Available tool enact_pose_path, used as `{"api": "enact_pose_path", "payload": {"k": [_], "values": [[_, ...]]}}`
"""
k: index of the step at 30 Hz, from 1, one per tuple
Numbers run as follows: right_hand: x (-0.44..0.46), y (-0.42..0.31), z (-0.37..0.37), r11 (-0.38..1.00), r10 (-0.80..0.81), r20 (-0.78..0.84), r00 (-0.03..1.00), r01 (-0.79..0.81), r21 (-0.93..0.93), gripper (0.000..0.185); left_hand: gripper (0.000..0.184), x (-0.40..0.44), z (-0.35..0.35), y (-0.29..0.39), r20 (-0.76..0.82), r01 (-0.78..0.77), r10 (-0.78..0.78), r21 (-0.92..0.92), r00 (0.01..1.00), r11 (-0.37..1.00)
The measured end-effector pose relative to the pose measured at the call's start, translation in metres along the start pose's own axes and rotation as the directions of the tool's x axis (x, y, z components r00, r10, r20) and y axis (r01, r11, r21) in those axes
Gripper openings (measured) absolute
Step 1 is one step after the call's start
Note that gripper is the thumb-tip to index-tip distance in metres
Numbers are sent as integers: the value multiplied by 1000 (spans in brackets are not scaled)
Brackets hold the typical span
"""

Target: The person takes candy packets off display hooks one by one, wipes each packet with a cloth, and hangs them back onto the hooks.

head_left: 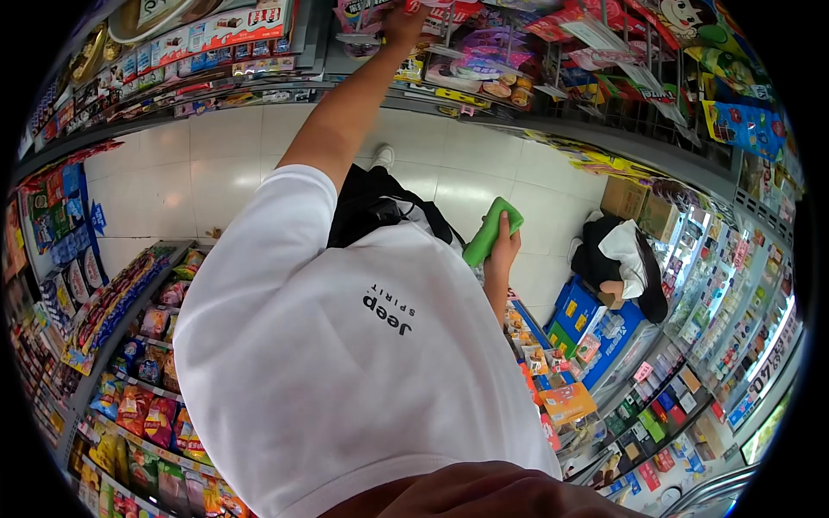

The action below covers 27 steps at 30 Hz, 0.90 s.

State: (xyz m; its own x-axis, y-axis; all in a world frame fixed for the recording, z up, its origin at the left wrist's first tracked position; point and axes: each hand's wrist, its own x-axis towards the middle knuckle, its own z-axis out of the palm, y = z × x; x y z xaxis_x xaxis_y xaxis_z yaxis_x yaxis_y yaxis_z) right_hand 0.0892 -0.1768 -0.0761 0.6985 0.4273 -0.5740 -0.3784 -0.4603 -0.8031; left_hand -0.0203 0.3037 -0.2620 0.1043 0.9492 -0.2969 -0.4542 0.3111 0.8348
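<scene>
My left arm stretches up to a rack of hanging candy bags, and my left hand [402, 26] is at the top edge of the view against a red packet [445, 12]. Its fingers are partly cut off, so I cannot tell whether they grip the packet. Pink and purple bags [492, 47] hang just right of it. Lower down, in front of my body, my right hand [503, 246] is closed around a folded green cloth [492, 229], whose upper end sticks out past the fingers.
Shelves of snack bags [142, 410] stand at the left. Another person [617, 259] crouches at the right beside cardboard boxes [635, 200] and a blue box [574, 311]. Boxed chocolates [220, 33] line the upper left shelf. Pale floor tiles [224, 160] run between the racks.
</scene>
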Motion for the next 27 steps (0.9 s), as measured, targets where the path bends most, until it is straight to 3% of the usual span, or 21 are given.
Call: {"api": "enact_pose_path", "payload": {"k": [2, 3, 4, 6, 8, 10, 13, 16, 19, 22, 25, 27], "values": [[-5, 0, 0, 1000, -5, -4, 1000, 5, 22, 33, 15, 3, -6, -1, 23, 57, -56, -53, 998, 997], [-4, 0, -1, 1000, -8, -8, 1000, 9, 27, 34, 27, 0, -7, 1, 62, -75, 73, 32, 995, 997], [0, 0, -1, 999, -12, -11, 1000, 13, 36, 34, 27, -8, -11, 8, 19, -114, 113, 273, 993, 955], [4, 1, -3, 998, -24, -20, 1000, 25, 61, 34, 63, -26, -22, 23, -29, -140, 223, 699, 974, 701], [16, 2, -5, 994, -53, -26, 998, 55, 91, 34, 55, -34, -31, 19, 8, -218, 284, 662, 959, 717], [19, -10, 0, 991, -67, -22, 998, 69, 113, 34, 49, -66, -43, 42, -44, -2, 54, 758, 998, 653], [28, -17, 4, 985, -98, 9, 995, 96, 140, 33, 38, -57, -85, 10, -159, -158, 254, 454, 954, 877], [39, -21, 4, 986, -99, 31, 995, 94, 136, 33, 37, -89, -94, 63, -193, 50, 51, 486, 980, 872], [39, -26, 8, 983, -108, 25, 994, 103, 149, 32, 67, -84, -106, 69, -153, -220, 267, 268, 951, 938], [42, -25, 8, 981, -120, 34, 992, 113, 158, 31, 92, -44, -129, 73, -89, -165, 252, 546, 964, 822], [41, -25, 3, 985, -123, 38, 992, 117, 126, 30, 100, -27, -125, 99, 137, -350, 325, 461, 936, 815], [41, -27, 0, 989, -122, 39, 992, 118, 93, 30, 101, -42, -108, 136, 231, -277, 241, 140, 943, 951]]}}
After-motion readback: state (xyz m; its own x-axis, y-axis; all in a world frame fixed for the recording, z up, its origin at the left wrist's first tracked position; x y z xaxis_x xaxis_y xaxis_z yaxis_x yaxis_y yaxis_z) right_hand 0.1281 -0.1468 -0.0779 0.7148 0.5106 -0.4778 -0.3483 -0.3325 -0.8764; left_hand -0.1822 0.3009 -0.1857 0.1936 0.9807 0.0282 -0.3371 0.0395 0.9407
